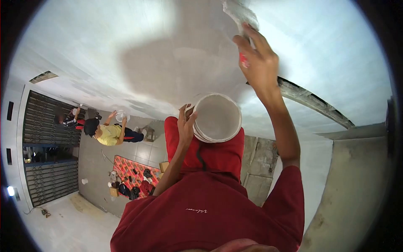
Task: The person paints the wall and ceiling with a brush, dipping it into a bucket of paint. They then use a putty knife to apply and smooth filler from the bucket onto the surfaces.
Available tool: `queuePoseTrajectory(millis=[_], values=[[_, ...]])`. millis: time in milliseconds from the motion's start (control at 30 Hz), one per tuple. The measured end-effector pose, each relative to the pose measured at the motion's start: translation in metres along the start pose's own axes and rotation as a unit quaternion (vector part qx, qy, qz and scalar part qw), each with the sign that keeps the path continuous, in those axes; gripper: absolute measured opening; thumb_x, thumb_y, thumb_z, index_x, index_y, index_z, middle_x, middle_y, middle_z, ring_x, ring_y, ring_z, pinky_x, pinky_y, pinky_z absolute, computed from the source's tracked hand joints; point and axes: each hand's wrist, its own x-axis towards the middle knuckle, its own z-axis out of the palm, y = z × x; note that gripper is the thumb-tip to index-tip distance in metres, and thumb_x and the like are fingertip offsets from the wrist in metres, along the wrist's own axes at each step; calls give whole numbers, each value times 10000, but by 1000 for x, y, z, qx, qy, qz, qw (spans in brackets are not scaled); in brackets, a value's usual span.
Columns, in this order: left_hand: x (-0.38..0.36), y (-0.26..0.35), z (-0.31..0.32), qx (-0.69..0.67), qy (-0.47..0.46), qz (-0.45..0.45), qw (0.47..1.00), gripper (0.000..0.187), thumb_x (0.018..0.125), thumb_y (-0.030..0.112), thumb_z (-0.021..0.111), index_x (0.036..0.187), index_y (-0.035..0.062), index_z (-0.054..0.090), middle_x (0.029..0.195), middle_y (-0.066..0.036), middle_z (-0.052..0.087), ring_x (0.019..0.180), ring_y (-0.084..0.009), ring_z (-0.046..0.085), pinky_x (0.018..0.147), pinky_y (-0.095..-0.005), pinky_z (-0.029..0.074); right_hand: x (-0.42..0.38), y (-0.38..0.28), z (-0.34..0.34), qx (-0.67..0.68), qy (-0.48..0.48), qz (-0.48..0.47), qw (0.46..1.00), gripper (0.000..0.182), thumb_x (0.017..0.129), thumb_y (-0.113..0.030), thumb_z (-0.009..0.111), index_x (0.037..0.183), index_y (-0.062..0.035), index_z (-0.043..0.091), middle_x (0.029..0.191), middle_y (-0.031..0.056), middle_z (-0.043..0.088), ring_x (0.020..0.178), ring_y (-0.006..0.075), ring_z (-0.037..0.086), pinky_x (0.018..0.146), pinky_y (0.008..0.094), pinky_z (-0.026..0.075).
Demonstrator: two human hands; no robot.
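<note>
Head view: you're looking up the wall (189,59) with your lap at 6 o'clock, tub (239,122) dead centre over the red trousers.
Right hand: yours (262,69) is up at 1 o'clock, closed round a tool (244,61) with a bit of red showing. It's blurry, so I can't tell the exact finger grip.
White paste: the pale smear (241,14) is between 12 and 1, just past your fingers. Can't tell how much is on the blade and how much is on the wall.
Stroke: I'd go for light, even pressure with the blade leaned at a low angle. Too steep and it'll probably dig lines.
Left hand: this one (185,124) is hooked on the tub's 9 o'clock side, fingers narrow on the edge. Good spot imo, leaves the opening free for dipping.
Tub tilt: its mouth faces you, and I can't make out how full it is. Brace it with your knees so it doesn't tip when you reach.
Slot: there's a long gap (315,102) running from 2 to 3 o'clock. Ease off near its edge, a blade corner could catch.
Shadow: dark patch (147,63) at 11 o'clock, so check ridges from another angle.
</note>
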Motion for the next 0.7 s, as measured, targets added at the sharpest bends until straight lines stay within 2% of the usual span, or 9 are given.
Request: queuePoseTrajectory(millis=[33, 133, 167, 267, 367, 467, 567, 700], values=[[-3, -2, -1, -2, 8, 0, 1000, 491, 874, 152, 595, 1287, -43, 415, 1163, -233, 578, 1101, -246, 542, 969, -346, 395, -2, -2, 9, -51, -21, -28, 998, 301, 624, -18, 709, 899, -105, 623, 1157, 213, 571, 1015, 326, 626, 718, 343, 575], [-6, 8, -2, -6, -7, -18, 1000, 503, 873, 155, 600, 1292, -46, 410, 1172, -239, 571, 1114, -250, 536, 978, -352, 388, -37, -3, 48, -81, -64, -51, 993, 265, 651, -77, 683, 898, -101, 589, 1237, 217, 512, 1077, 328, 593, 715, 372, 576], [-5, 6, -3, 3, -9, -17, 1000, 505, 875, 161, 598, 1297, -40, 409, 1164, -234, 574, 1112, -254, 538, 976, -351, 388, -52, -5, 56, -66, -92, -39, 993, 208, 698, -85, 657, 888, -97, 575, 1191, 227, 528, 1044, 351, 602, 721, 377, 576], [-4, 8, -2, 6, -5, -20, 1000, 500, 877, 168, 597, 1299, -30, 413, 1172, -239, 571, 1119, -260, 535, 984, -353, 382, -90, -6, 71, -4, -174, -14, 985, 176, 709, -73, 653, 868, -86, 580, 1156, 202, 550, 1017, 329, 613, 721, 385, 567], [-2, 3, -8, 26, -16, -8, 1000, 520, 886, 191, 603, 1306, -34, 395, 1191, -251, 575, 1106, -279, 566, 940, -351, 430, -116, -6, 82, 92, -292, 49, 951, 141, 724, -53, 642, 852, -74, 588, 1112, 178, 579, 977, 307, 625, 723, 395, 552], [-1, -3, -8, 21, -2, -7, 1000, 513, 886, 177, 601, 1304, -37, 395, 1181, -250, 581, 1107, -275, 566, 952, -346, 419, -114, 9, 84, 75, -289, 34, 954, 139, 725, -34, 633, 856, -81, 616, 1065, 144, 610, 944, 272, 634, 719, 394, 539], [-1, 1, -6, 26, -6, 0, 1000, 496, 887, 163, 599, 1295, -39, 402, 1166, -242, 590, 1090, -260, 569, 945, -338, 421, -56, 26, 50, 47, -187, 24, 981, 245, 709, 0, 639, 932, -98, 668, 1060, 127, 646, 876, 254, 662, 678, 363, 564], [-3, 6, -2, 28, -5, 0, 1000, 478, 888, 155, 596, 1284, -40, 413, 1155, -241, 597, 1066, -244, 573, 927, -331, 429, 29, 18, -19, -36, -78, -11, 996, 309, 687, 41, 651, 943, -127, 691, 1104, 94, 654, 810, 237, 675, 667, 326, 576]])
